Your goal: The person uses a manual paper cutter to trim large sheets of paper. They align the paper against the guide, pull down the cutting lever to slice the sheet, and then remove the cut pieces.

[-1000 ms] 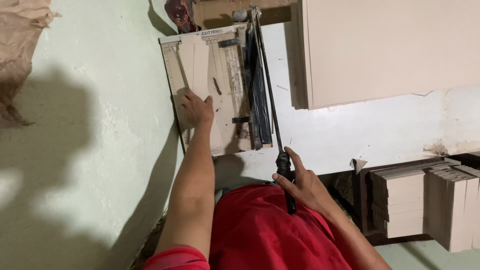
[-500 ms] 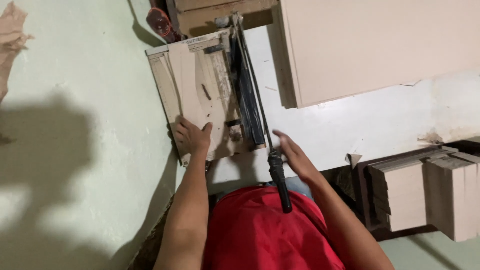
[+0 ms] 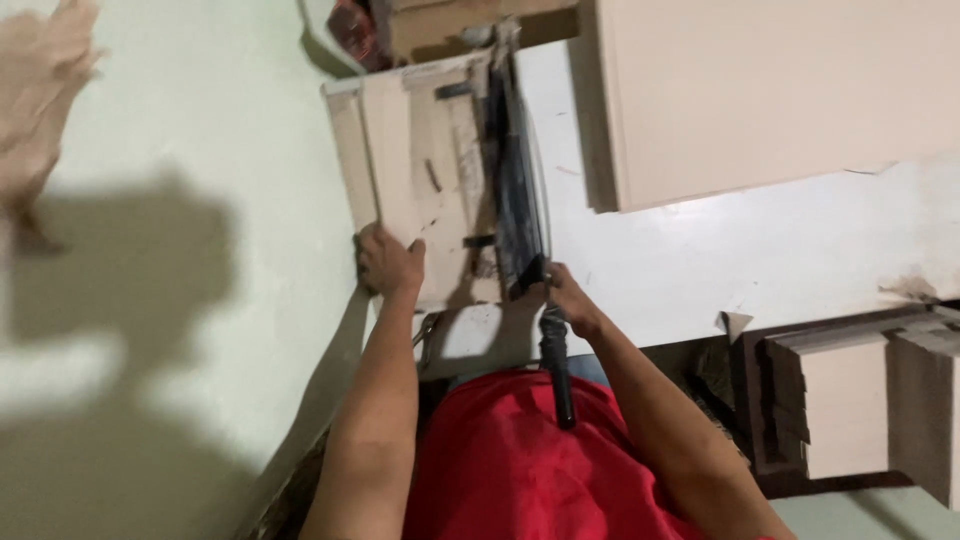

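A paper cutter with a worn beige bed lies on the white tabletop. Its blade arm is down along the right side, and the black handle sticks out toward my red shirt. My left hand grips the near edge of a beige card sheet lying on the bed. My right hand is at the cutter's near right corner, fingers against the dark blade end just above the handle. Blur hides whether it holds anything.
A large beige board lies on the table to the right of the cutter. Stacks of cut beige cards sit in a dark box at the lower right. Crumpled brown paper is at the upper left on the pale green floor.
My right hand let go of the black handle and moved up to the cutter's near right corner. My left hand slid toward the near edge of the card sheet.
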